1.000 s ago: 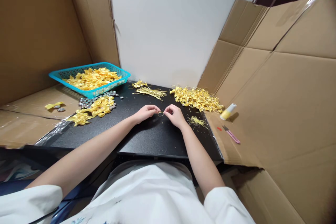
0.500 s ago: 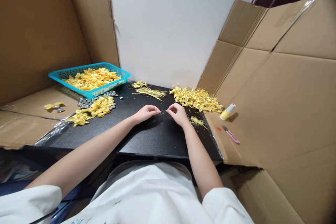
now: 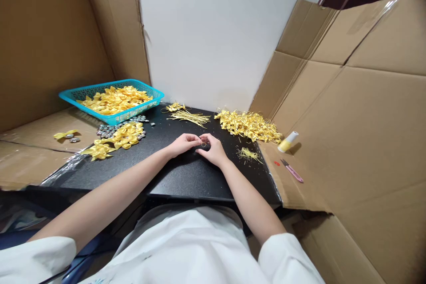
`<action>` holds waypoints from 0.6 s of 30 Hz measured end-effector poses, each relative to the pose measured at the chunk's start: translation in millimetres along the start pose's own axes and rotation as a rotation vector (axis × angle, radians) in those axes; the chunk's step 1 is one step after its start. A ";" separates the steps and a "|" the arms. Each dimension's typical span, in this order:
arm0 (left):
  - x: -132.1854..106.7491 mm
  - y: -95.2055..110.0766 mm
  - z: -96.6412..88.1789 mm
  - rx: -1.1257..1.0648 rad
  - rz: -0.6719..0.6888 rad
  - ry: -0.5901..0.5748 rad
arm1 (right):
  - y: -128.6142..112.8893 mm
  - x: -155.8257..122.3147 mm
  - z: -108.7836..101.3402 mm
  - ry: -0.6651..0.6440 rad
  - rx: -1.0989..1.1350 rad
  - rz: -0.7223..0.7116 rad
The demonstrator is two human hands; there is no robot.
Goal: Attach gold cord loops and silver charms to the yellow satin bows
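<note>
A small loop of thin gold cord (image 3: pixel 203 144) sits between my hands above the black table. My left hand (image 3: pixel 185 144) is closed, pinching the cord at its fingertips. My right hand (image 3: pixel 214 150) curves around the loop from the right, thumb and fingers parted. Its fingertips come close to those of my left hand; whether they touch the cord cannot be made out. Beyond both hands lies a bundle of straight gold cords (image 3: pixel 191 118). Yellow cord scraps (image 3: pixel 249 155) lie to the right of my right hand.
A teal basket (image 3: pixel 111 118) of yellow ribbon bows stands back left. Before it are silver buttons (image 3: pixel 105 131) and more yellow bows (image 3: pixel 128 135). Back right is a heap of yellow bows (image 3: pixel 248 125). A glue bottle (image 3: pixel 288 142) and pink thread snips (image 3: pixel 293 171) rest on cardboard.
My right hand has moved slightly left toward my left hand, and its thumb and fingers have spread from a pinch on the cord. My left hand stays nearly in place, still pinching.
</note>
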State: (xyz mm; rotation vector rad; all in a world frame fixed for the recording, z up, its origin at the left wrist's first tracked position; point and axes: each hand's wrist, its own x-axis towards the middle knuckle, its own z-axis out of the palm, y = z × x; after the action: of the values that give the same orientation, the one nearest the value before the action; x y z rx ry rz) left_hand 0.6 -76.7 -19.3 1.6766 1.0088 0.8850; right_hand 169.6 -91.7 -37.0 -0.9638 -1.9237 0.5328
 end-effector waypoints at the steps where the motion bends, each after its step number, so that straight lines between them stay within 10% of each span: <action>1: 0.5 -0.8 -0.3 0.002 0.000 0.001 | 0.4 0.2 1.7 0.023 0.000 -0.013; 18: 5.4 -10.8 -3.1 -0.043 -0.037 0.042 | 2.4 2.6 -1.3 0.199 -0.002 -0.050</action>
State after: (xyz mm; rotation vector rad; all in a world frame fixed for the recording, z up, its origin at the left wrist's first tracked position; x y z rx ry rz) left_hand -2.4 -68.5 -28.2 1.6040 1.0390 0.9148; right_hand 171.0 -88.2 -36.6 -0.9309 -1.7653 0.3911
